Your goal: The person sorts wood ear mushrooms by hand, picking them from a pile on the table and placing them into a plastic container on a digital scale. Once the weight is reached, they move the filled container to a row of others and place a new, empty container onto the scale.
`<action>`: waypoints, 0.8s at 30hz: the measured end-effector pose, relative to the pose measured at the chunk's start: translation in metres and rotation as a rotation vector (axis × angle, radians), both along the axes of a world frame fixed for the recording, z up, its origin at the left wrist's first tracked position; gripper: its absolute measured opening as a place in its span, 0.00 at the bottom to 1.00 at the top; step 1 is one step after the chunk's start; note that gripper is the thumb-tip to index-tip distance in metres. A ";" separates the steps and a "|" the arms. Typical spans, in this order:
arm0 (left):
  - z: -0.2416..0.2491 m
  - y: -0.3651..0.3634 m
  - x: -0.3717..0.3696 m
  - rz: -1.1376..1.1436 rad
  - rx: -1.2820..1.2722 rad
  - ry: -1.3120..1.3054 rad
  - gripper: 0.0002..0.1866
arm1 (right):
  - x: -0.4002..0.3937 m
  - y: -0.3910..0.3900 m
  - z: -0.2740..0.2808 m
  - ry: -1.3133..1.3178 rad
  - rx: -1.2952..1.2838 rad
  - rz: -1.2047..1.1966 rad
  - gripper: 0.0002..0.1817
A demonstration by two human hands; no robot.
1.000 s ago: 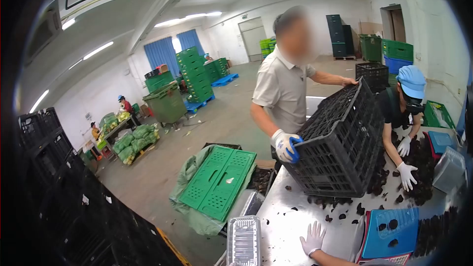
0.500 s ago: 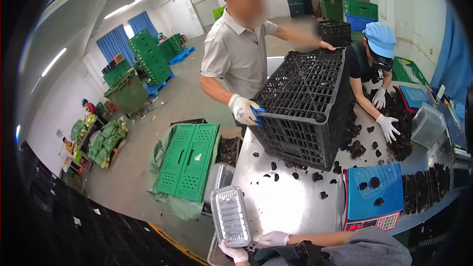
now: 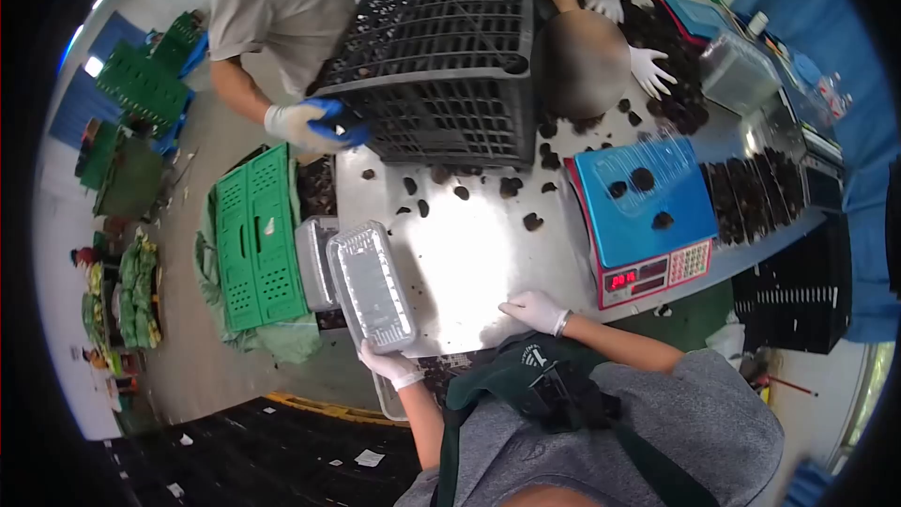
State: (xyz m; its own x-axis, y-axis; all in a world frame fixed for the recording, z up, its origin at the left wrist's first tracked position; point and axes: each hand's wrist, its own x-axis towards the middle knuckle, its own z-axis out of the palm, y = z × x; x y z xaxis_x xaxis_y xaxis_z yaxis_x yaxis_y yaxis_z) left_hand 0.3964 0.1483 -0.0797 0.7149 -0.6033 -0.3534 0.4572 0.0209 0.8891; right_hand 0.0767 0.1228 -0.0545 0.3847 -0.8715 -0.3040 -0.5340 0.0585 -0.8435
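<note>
My left hand (image 3: 387, 366), in a white glove, grips the lower end of a clear plastic tray (image 3: 370, 286) at the table's left edge. My right hand (image 3: 535, 310), also gloved, is at the front edge of the metal table (image 3: 441, 305), its fingers drawn together; what is in them, if anything, cannot be made out. Right of it stands a scale (image 3: 643, 216) with a blue top. On the scale lies a clear tray (image 3: 633, 169) with a few dark pieces (image 3: 642, 178).
A co-worker's gloved hand (image 3: 314, 125) holds a large black crate (image 3: 450, 113) over the table. Another co-worker's hand (image 3: 649, 72) touches a dark heap (image 3: 690, 113). A green crate (image 3: 251, 244) stands left; stacked clear boxes (image 3: 739, 70) sit back right.
The view has tilted down and shifted right, so things appear higher and farther left. My left hand still grips the clear tray. My right hand shows more fully at the table's front edge.
</note>
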 end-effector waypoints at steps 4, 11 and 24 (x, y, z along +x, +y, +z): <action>-0.009 -0.006 0.010 -0.038 0.534 -0.734 0.31 | -0.010 0.004 0.016 0.004 0.031 -0.023 0.21; 0.029 -0.021 -0.039 -0.274 0.425 -1.509 0.34 | -0.019 0.015 0.025 -0.030 -0.070 -0.062 0.16; -0.013 -0.031 -0.148 -0.952 0.082 -1.254 0.46 | -0.043 0.019 0.013 -0.057 0.013 -0.164 0.13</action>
State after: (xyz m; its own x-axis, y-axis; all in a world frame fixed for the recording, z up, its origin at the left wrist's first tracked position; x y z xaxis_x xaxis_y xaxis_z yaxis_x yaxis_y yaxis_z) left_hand 0.2487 0.1173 -0.0926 -0.0493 -0.9943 0.0951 -0.7251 0.1011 0.6812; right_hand 0.0338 0.1417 -0.0411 0.2552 -0.9202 -0.2969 -0.4674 0.1514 -0.8710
